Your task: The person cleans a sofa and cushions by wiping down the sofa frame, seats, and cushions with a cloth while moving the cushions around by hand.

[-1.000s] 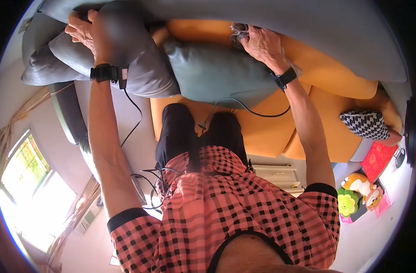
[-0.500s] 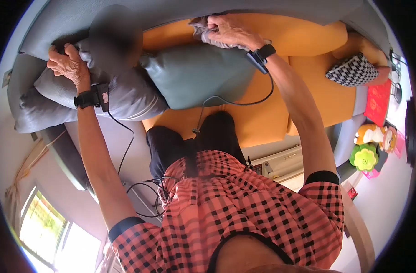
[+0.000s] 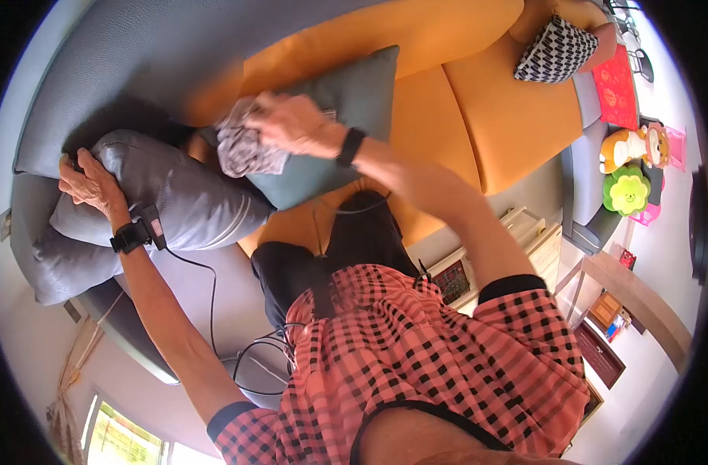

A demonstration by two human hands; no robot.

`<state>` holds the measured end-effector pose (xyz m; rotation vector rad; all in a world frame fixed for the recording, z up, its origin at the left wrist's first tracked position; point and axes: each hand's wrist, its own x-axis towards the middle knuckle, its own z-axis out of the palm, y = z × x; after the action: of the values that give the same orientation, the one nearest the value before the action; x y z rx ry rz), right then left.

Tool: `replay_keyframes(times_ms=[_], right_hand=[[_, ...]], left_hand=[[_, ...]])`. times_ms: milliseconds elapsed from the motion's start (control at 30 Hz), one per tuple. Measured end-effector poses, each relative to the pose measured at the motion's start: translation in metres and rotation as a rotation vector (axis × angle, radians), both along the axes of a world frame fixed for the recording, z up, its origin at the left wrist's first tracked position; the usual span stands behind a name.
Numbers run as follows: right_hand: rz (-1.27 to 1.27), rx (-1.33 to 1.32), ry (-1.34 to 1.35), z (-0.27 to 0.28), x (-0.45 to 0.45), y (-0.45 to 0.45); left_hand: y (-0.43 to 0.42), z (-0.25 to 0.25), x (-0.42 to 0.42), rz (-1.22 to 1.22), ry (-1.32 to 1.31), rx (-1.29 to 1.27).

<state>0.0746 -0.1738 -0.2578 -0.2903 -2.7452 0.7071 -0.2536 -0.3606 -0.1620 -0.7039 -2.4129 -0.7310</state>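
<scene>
My right hand [image 3: 288,124] grips a crumpled grey-and-white cloth [image 3: 249,147], which rests against the left part of a green cushion [image 3: 354,97]. My left hand [image 3: 94,186] has its fingers curled over the upper left edge of a grey cushion [image 3: 168,186]. That cushion leans against the grey sofa back [image 3: 122,70], at the sofa's left end. Each wrist wears a black strap, and a cable runs from the left one.
The orange sofa seat [image 3: 431,128] stretches to the right. A black-and-white patterned cushion [image 3: 557,50] lies at its far end. Beyond are a red mat [image 3: 617,89], a plush toy [image 3: 633,149] and a green flower-shaped cushion [image 3: 627,190]. Black cables [image 3: 253,360] hang beside my shirt.
My right hand has brought the cloth from the orange sofa back, leftward and down, onto the green cushion. My left hand stays at the grey cushion. The view has turned.
</scene>
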Motion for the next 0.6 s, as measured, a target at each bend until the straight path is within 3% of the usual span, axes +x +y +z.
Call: replay_keyframes(times_ms=[67, 167, 233, 333, 433, 533, 600], right_hand=[[-0.136, 0.039, -0.234, 0.015, 0.053, 0.041], [-0.369, 0.112, -0.061, -0.025, 0.153, 0.114], [-0.566, -0.041, -0.162, -0.040, 0.209, 0.147], [-0.841, -0.596, 0.071, -0.050, 0.233, 0.135], [-1.054, -0.721, 0.384, -0.064, 0.188, 0.078], [-0.838, -0.403, 0.287, -0.049, 0.124, 0.004], [-0.468, -0.425, 0.082, -0.051, 0.111, -0.052]], left_hand=[[0.002, -0.007, -0.004, -0.001, 0.011, -0.005], [0.005, -0.002, 0.001, 0.004, -0.020, 0.039], [0.005, -0.001, 0.000, 0.007, -0.019, 0.059], [0.013, 0.002, 0.004, 0.016, -0.016, 0.087], [0.014, 0.010, 0.015, -0.037, -0.065, 0.133], [0.008, 0.020, 0.012, -0.107, 0.025, 0.130], [0.007, 0.043, 0.027, -0.169, 0.184, 0.060]])
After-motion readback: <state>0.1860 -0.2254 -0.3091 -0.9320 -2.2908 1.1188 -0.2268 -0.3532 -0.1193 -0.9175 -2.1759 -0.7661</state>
